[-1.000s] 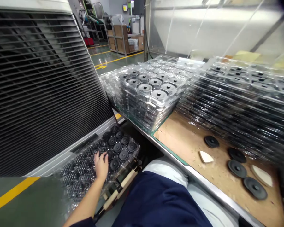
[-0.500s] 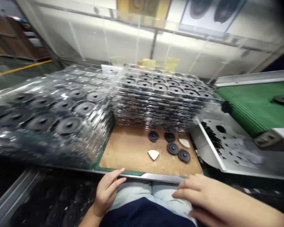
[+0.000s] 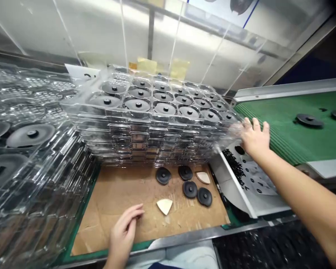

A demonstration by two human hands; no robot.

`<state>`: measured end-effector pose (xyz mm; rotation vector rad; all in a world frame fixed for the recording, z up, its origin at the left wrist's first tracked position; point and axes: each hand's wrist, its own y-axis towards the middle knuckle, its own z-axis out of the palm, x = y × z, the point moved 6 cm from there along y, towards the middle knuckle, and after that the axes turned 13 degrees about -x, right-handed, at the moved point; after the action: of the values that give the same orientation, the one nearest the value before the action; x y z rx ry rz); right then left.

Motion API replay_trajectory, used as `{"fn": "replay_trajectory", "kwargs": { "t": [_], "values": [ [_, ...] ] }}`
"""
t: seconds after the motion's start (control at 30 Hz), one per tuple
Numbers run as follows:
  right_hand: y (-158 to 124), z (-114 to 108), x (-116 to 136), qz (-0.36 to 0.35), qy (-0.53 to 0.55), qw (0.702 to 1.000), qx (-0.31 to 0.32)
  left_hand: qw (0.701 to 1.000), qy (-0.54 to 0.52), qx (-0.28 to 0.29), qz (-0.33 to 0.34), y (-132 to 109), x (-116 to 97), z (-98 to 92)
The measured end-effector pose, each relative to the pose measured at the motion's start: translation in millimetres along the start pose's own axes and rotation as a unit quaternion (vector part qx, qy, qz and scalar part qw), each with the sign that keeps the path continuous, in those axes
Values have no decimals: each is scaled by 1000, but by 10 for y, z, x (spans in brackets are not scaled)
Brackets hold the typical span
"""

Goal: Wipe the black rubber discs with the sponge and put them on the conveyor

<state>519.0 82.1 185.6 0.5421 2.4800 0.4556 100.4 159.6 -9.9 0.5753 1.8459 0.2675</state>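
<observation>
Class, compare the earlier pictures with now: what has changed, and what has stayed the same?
The left hand let go of the low disc tray and came over the cardboard. The right hand moved forward from near the table's front edge to the right end of the clear tray stack; whether it grips is unclear. The black discs and pale wedges kept their layout.

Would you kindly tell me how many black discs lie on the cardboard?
4: leftmost disc, second disc right of it, third disc in front of that, fourth disc front right.
</observation>
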Motion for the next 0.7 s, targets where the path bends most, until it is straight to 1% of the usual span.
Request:
{"fn": "replay_trajectory", "kwargs": {
  "t": [0.1, 0.2, 0.3, 0.37, 0.43, 0.47, 0.5, 0.53, 0.57, 0.6, 0.63, 0.67, 0.7],
  "values": [
    [-3, 146, -58, -14, 12, 1000, 15, 1000, 18, 23, -4, 6, 16, 31],
    [-31, 217, -148, -12, 28, 999, 34, 998, 34, 53, 11, 12, -19, 88],
    [-194, 242, -168, -2, 58, 996, 64, 997, 36, 64, 18, 21, -54, 109],
    [-429, 206, -64, -9, 89, 992, 94, 997, 36, 70, 15, 24, -66, 110],
    [-750, 123, 165, -22, 159, 976, 147, 997, 36, 74, 7, 25, -66, 110],
    [-926, 59, 327, -31, 207, 961, 179, 996, 37, 75, 1, 24, -62, 113],
    [-1125, 15, 515, -1, 323, 912, 252, 996, 38, 77, -8, 23, -56, 117],
    [-1325, -34, 717, 47, 423, 844, 327, 996, 38, 79, -18, 21, -46, 122],
    [-1525, -90, 943, 95, 505, 757, 404, 996, 37, 81, -31, 21, -35, 128],
    [-1708, -163, 1189, 144, 582, 647, 470, 995, 38, 83, -43, 22, -26, 132],
    [-1855, -248, 1439, 195, 654, 521, 513, 994, 38, 83, -55, 26, -22, 132],
    [-1966, -320, 1672, 256, 709, 389, 530, 994, 41, 82, -65, 34, -27, 127],
    [-2048, -370, 1886, 316, 744, 262, 528, 993, 45, 80, -76, 46, -40, 114]
  ]
}}
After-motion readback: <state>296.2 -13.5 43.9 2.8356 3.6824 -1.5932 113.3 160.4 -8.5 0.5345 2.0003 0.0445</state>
